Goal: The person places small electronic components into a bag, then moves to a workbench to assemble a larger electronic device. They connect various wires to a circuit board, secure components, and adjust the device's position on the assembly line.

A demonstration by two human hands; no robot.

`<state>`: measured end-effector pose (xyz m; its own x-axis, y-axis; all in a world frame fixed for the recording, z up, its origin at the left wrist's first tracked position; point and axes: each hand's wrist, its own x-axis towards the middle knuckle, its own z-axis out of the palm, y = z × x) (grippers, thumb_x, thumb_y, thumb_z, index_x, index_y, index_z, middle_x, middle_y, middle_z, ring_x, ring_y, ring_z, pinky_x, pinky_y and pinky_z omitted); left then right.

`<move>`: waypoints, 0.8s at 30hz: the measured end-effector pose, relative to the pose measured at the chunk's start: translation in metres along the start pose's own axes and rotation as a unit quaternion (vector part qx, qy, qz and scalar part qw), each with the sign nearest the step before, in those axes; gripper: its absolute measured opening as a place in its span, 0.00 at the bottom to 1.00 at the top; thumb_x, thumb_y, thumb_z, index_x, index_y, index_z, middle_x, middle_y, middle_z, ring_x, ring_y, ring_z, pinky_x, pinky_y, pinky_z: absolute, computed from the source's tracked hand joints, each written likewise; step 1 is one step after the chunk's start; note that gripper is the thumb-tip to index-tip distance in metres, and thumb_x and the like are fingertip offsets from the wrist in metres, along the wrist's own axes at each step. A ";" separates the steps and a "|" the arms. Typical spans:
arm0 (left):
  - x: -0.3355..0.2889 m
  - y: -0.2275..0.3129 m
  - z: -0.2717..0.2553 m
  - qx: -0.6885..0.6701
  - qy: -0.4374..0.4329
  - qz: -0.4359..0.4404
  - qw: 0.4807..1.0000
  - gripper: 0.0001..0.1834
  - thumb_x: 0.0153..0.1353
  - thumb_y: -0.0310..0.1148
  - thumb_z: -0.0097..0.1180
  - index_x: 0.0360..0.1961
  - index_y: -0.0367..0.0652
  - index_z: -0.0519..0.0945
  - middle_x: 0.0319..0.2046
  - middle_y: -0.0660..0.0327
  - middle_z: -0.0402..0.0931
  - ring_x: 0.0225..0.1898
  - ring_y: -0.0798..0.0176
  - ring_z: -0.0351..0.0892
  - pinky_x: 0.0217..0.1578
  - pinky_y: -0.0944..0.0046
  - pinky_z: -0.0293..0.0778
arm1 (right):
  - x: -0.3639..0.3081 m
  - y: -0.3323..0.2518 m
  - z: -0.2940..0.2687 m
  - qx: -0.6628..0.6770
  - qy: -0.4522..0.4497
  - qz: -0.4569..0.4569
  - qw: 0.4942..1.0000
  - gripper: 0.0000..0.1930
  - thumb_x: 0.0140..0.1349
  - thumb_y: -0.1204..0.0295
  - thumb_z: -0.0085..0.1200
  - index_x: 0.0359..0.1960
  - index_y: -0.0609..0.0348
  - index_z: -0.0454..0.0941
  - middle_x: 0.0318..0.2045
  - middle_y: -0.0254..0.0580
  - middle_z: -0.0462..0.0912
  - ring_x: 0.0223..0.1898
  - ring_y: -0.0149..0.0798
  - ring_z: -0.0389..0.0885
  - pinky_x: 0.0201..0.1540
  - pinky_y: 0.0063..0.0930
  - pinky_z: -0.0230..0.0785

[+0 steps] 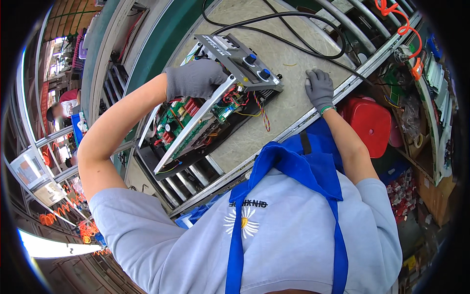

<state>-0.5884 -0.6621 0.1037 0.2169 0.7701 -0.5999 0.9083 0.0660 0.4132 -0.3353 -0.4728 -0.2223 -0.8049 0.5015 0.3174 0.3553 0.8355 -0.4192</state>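
Note:
An uncased welding machine [188, 120] stands tilted on the pale board [292, 56], its green circuit boards and wiring exposed. Its grey front panel [235, 61] faces away to the upper right and carries two blue knobs [265, 74]. Gloved in grey, my left hand [196, 80] is closed around the top of the metal frame; the glove hides part of the bar. A loose twist of coloured wires [265, 116] hangs from the front end. My right hand [320, 89], also gloved, lies on the board near its right edge, fingers loosely extended and holding nothing.
Thick black cable [293, 14] loops over the board's far side. Conveyor rollers [198, 174] show beneath the machine's near end. On the right are a red stool [370, 126], an orange coiled hose [402, 29] and red parts [404, 193]. Another person [61, 110] is far left.

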 end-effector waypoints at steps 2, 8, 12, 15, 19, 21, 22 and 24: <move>0.001 -0.001 0.001 0.006 -0.003 -0.010 1.000 0.12 0.44 0.28 0.62 0.32 0.35 0.79 0.27 0.45 0.78 0.31 0.40 0.78 0.33 0.49 0.72 | 0.000 0.001 0.001 0.003 0.001 -0.002 1.000 0.17 0.57 0.64 0.53 0.49 0.46 0.77 0.48 0.40 0.76 0.48 0.47 0.75 0.48 0.42 0.70; 0.000 -0.017 0.018 -0.135 0.051 -0.014 0.989 0.12 0.44 0.27 0.61 0.31 0.31 0.78 0.22 0.48 0.76 0.25 0.52 0.76 0.30 0.55 0.72 | -0.001 0.000 0.001 0.005 0.000 -0.002 1.000 0.17 0.57 0.64 0.53 0.49 0.47 0.77 0.48 0.41 0.76 0.48 0.48 0.75 0.48 0.42 0.70; -0.001 -0.019 0.023 -0.191 0.065 -0.024 0.979 0.14 0.43 0.27 0.62 0.32 0.31 0.79 0.20 0.53 0.75 0.23 0.60 0.72 0.28 0.59 0.71 | 0.000 0.000 0.000 0.004 -0.006 0.003 1.000 0.17 0.58 0.64 0.53 0.49 0.46 0.77 0.49 0.40 0.76 0.48 0.48 0.74 0.48 0.42 0.69; 0.002 -0.027 0.028 -0.186 0.063 -0.007 0.980 0.15 0.41 0.29 0.63 0.32 0.31 0.80 0.21 0.52 0.77 0.23 0.58 0.75 0.28 0.58 0.72 | 0.001 -0.001 -0.001 0.001 -0.010 0.002 1.000 0.17 0.58 0.64 0.53 0.50 0.45 0.76 0.49 0.40 0.76 0.48 0.48 0.74 0.49 0.43 0.69; 0.006 -0.027 0.024 -0.155 0.051 -0.010 0.986 0.17 0.41 0.30 0.63 0.34 0.33 0.80 0.24 0.51 0.79 0.26 0.56 0.78 0.30 0.57 0.73 | 0.001 -0.003 -0.003 0.002 -0.014 0.005 1.000 0.17 0.58 0.64 0.52 0.50 0.47 0.76 0.49 0.42 0.76 0.48 0.49 0.74 0.50 0.44 0.68; 0.009 -0.025 0.024 -0.130 0.064 0.004 0.989 0.18 0.40 0.30 0.63 0.36 0.34 0.80 0.26 0.50 0.80 0.28 0.55 0.79 0.31 0.57 0.73 | 0.002 -0.003 -0.003 0.002 -0.014 0.006 1.000 0.17 0.58 0.64 0.53 0.50 0.47 0.76 0.49 0.42 0.76 0.48 0.49 0.74 0.50 0.44 0.68; 0.009 -0.026 0.024 -0.132 0.059 0.001 0.989 0.19 0.40 0.29 0.63 0.36 0.34 0.80 0.26 0.50 0.80 0.28 0.55 0.79 0.32 0.57 0.73 | 0.001 -0.002 -0.002 0.001 -0.015 0.006 1.000 0.17 0.58 0.64 0.53 0.50 0.46 0.76 0.49 0.41 0.76 0.48 0.49 0.74 0.49 0.43 0.69; 0.009 -0.028 0.025 -0.134 0.050 -0.006 0.990 0.20 0.39 0.29 0.62 0.37 0.33 0.79 0.27 0.50 0.80 0.29 0.54 0.78 0.33 0.58 0.73 | 0.001 -0.001 -0.001 0.000 -0.013 0.004 1.000 0.17 0.57 0.64 0.53 0.50 0.45 0.76 0.49 0.40 0.76 0.48 0.48 0.74 0.49 0.43 0.69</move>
<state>-0.6028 -0.6722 0.0696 0.1573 0.8262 -0.5409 0.7798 0.2322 0.5814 -0.3364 -0.4726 -0.2210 -0.8138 0.5026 0.2917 0.3620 0.8311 -0.4222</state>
